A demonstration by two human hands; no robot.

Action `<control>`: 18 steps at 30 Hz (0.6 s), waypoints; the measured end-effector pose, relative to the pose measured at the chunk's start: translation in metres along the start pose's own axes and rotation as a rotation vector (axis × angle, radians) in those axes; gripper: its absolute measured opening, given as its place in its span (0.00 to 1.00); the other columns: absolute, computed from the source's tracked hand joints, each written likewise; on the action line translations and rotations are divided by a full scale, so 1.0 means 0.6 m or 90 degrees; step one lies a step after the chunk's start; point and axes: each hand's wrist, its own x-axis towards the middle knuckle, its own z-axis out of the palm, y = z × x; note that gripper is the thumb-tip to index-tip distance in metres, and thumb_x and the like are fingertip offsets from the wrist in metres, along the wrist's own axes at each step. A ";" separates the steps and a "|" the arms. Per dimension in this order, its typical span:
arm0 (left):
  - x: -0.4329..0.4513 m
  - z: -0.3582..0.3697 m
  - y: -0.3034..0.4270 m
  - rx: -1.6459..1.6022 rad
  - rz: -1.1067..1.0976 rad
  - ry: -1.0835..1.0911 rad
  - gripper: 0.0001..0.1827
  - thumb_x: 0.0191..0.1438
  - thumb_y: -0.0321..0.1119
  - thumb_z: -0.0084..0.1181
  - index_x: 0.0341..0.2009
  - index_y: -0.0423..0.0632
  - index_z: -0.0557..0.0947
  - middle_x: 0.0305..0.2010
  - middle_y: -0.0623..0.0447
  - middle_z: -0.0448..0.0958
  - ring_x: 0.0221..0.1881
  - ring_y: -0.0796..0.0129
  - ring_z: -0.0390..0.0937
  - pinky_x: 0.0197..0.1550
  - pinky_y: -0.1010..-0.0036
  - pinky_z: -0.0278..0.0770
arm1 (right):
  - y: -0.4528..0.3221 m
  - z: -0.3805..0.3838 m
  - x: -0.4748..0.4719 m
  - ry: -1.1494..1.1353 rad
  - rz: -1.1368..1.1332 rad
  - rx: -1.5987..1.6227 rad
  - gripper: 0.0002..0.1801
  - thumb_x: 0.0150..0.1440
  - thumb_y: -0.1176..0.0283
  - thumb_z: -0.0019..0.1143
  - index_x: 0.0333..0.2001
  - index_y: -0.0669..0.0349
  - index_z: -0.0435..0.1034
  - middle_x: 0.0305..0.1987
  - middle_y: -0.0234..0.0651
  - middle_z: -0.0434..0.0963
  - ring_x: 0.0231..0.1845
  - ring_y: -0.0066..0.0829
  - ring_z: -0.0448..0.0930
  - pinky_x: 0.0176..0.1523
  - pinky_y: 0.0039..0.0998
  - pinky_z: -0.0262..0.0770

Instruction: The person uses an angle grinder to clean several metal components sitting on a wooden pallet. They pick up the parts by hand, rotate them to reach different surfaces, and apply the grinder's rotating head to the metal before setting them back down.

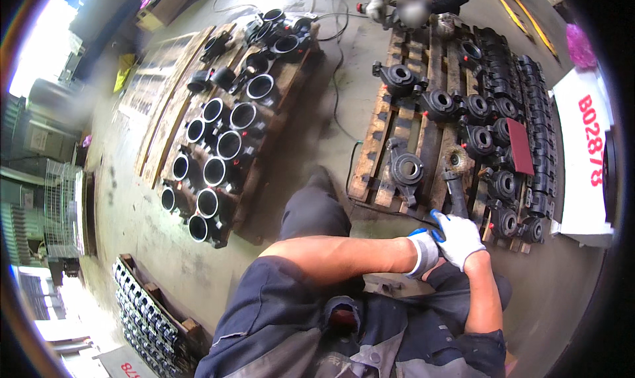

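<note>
My left hand (425,251), in a white and blue glove, meets my right hand at the wrist area; its fingers are mostly hidden. The similarly gloved right hand (460,236) overlaps the near end of a dark angle grinder (455,192) from this view; whether it grips the grinder or the other glove is unclear. A brass-coloured wire cup brush (455,158) is on the grinder's far end, over a wooden pallet (382,179). Left of the brush lies a black metal housing with a round bore (407,168). More black housings (479,140) stand to its right, beside a flat dark red sheet (520,147).
Another pallet (292,88) at left holds several black cylindrical castings (215,171). A black cable (337,80) runs along the floor between the pallets. Across the right pallet, a co-worker's gloved hand (375,8) is near a part. A white box (578,150) stands at right, black parts (144,318) at lower left.
</note>
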 end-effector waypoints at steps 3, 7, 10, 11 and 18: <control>0.042 0.081 -0.034 -0.002 0.011 0.038 0.24 0.49 0.44 0.67 0.52 0.58 0.85 0.54 0.49 0.83 0.57 0.52 0.80 0.58 0.59 0.75 | -0.001 0.002 0.004 0.000 0.011 0.023 0.26 0.62 0.59 0.59 0.62 0.57 0.70 0.44 0.48 0.81 0.44 0.51 0.82 0.48 0.48 0.78; 0.083 0.133 -0.064 0.025 -0.018 0.019 0.24 0.51 0.56 0.64 0.49 0.60 0.87 0.51 0.52 0.84 0.56 0.53 0.79 0.60 0.58 0.71 | 0.014 0.023 0.007 0.028 0.007 0.027 0.28 0.59 0.61 0.63 0.62 0.56 0.70 0.43 0.46 0.82 0.43 0.49 0.83 0.48 0.46 0.78; 0.024 0.025 -0.028 0.069 -0.035 -0.125 0.23 0.49 0.57 0.68 0.48 0.62 0.89 0.51 0.56 0.85 0.56 0.57 0.80 0.56 0.59 0.71 | 0.021 0.029 0.004 0.027 0.042 0.027 0.28 0.58 0.64 0.64 0.63 0.55 0.71 0.41 0.45 0.82 0.42 0.49 0.83 0.48 0.44 0.79; 0.018 0.025 -0.024 0.080 -0.030 -0.144 0.23 0.49 0.56 0.68 0.48 0.62 0.89 0.51 0.56 0.85 0.56 0.57 0.80 0.56 0.59 0.71 | 0.016 0.025 0.007 0.009 0.054 0.037 0.29 0.58 0.62 0.64 0.63 0.54 0.71 0.43 0.46 0.82 0.43 0.49 0.83 0.49 0.44 0.79; -0.002 0.019 -0.031 0.115 -0.030 -0.134 0.23 0.48 0.52 0.70 0.50 0.63 0.89 0.53 0.58 0.85 0.56 0.59 0.80 0.55 0.58 0.71 | 0.021 0.034 0.009 0.010 0.061 0.050 0.31 0.56 0.64 0.66 0.64 0.53 0.70 0.43 0.45 0.82 0.43 0.49 0.84 0.49 0.43 0.80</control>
